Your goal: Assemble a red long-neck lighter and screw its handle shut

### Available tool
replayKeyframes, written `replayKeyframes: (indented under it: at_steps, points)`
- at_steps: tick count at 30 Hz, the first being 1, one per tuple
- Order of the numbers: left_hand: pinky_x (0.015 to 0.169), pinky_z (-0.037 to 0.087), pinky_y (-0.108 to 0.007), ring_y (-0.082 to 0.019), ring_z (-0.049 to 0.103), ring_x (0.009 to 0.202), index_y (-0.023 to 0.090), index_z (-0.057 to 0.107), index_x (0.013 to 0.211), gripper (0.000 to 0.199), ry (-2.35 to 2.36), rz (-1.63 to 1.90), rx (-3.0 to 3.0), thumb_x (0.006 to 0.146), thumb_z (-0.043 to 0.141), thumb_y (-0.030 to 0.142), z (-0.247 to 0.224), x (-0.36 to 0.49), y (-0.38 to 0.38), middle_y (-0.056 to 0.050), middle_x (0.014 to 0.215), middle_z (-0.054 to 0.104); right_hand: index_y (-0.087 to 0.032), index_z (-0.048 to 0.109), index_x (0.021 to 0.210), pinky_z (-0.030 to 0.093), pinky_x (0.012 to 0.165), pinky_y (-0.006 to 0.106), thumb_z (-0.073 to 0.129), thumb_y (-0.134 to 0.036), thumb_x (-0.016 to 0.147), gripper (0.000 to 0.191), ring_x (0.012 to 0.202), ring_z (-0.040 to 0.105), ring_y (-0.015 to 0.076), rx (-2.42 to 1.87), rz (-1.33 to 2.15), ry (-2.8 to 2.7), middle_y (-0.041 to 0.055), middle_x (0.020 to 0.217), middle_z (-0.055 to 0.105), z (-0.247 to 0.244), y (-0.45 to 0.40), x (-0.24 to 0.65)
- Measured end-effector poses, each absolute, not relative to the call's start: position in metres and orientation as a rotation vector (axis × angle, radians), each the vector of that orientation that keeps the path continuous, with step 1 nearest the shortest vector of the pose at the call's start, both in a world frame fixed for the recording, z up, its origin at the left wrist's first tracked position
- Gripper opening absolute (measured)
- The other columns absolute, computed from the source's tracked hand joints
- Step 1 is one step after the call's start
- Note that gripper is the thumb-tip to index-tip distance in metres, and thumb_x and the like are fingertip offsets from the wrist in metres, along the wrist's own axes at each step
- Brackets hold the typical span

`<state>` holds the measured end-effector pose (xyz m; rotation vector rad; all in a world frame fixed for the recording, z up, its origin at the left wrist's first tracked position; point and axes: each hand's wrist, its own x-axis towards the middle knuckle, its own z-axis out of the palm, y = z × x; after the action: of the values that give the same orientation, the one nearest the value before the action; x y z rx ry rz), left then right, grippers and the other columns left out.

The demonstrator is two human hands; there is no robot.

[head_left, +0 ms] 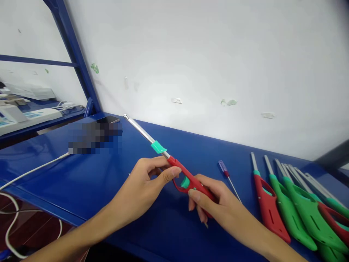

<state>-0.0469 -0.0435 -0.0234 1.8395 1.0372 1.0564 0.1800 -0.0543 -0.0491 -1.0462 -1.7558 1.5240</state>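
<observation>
A red lighter (pixel 188 173) with a long metal barrel is held in both hands above the blue table, its barrel tilted up to the left. A teal piece (pixel 158 147) sits around the barrel, apart from the red body. My left hand (pixel 147 183) pinches the front of the red body near the trigger guard. The rear handle is wrapped by my right hand (pixel 211 198), its thumb on the side near a small teal part. A teal trigger shows inside the guard. Just right of my right hand lies a screwdriver (pixel 223 168) with a purple and red handle.
Several red and green lighters (pixel 296 203) lie side by side at the right of the blue table (pixel 103 182). A phone (pixel 109 119) and a blurred dark object with a white cable (pixel 35 170) are at the left. A white wall stands behind, beside a blue metal frame (pixel 65 32).
</observation>
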Motion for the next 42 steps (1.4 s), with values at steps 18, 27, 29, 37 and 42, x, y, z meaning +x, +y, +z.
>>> replayKeyframes:
  at_steps: [18, 27, 29, 37, 42]
  points:
    - [0.06, 0.047, -0.025, -0.017, 0.062, 0.079, 0.022, 0.069, 0.132, 0.054, 1.064, 1.226, 1.504, 0.093, 0.07, 0.059, -0.01, -0.053, -0.04, -0.003, 0.095, 0.073, -0.019, 0.06, 0.09, 0.037, 0.054, 0.024, 0.048, -0.057, 0.106, 0.042, 0.057, 0.046, 0.0095, -1.063, 1.351, -1.835, -0.0033, 0.074, 0.054, -0.045, -0.059, 0.177]
    - [0.078, 0.048, -0.027, -0.016, 0.065, 0.089, 0.023, 0.081, 0.106, 0.032, 1.01, 1.303, 1.284, 0.083, 0.087, 0.045, -0.007, -0.071, -0.032, -0.003, 0.093, 0.077, -0.023, 0.058, 0.085, 0.033, 0.058, 0.026, 0.045, -0.045, 0.109, 0.035, 0.058, 0.043, 0.0117, -1.13, 0.858, -2.047, -0.005, 0.069, 0.051, -0.042, -0.065, 0.171]
    - [0.089, 0.048, -0.031, -0.02, 0.069, 0.099, 0.024, 0.08, 0.11, 0.034, 0.962, 1.245, 1.259, 0.083, 0.087, 0.043, -0.01, -0.067, -0.033, -0.005, 0.1, 0.08, -0.022, 0.057, 0.082, 0.032, 0.056, 0.026, 0.044, -0.047, 0.109, 0.039, 0.055, 0.041, 0.0111, -1.128, 0.913, -2.051, -0.0057, 0.066, 0.048, -0.043, -0.065, 0.171]
    - [0.107, 0.043, -0.041, -0.03, 0.064, 0.125, 0.02, 0.082, 0.107, 0.031, 0.85, 1.138, 1.214, 0.098, 0.07, 0.047, -0.02, -0.053, -0.043, -0.011, 0.118, 0.079, -0.023, 0.055, 0.084, 0.032, 0.055, 0.026, 0.043, -0.044, 0.11, 0.036, 0.056, 0.042, 0.0113, -1.092, 0.895, -2.064, -0.0051, 0.068, 0.051, -0.044, -0.066, 0.17]
    - [0.114, 0.039, -0.045, -0.029, 0.068, 0.117, 0.021, 0.081, 0.11, 0.032, 0.843, 1.176, 1.207, 0.1, 0.065, 0.048, -0.023, -0.047, -0.049, -0.009, 0.106, 0.081, -0.023, 0.058, 0.094, 0.034, 0.057, 0.026, 0.044, -0.038, 0.109, 0.025, 0.059, 0.046, 0.0124, -1.079, 0.854, -2.071, -0.0044, 0.072, 0.055, -0.046, -0.07, 0.167]
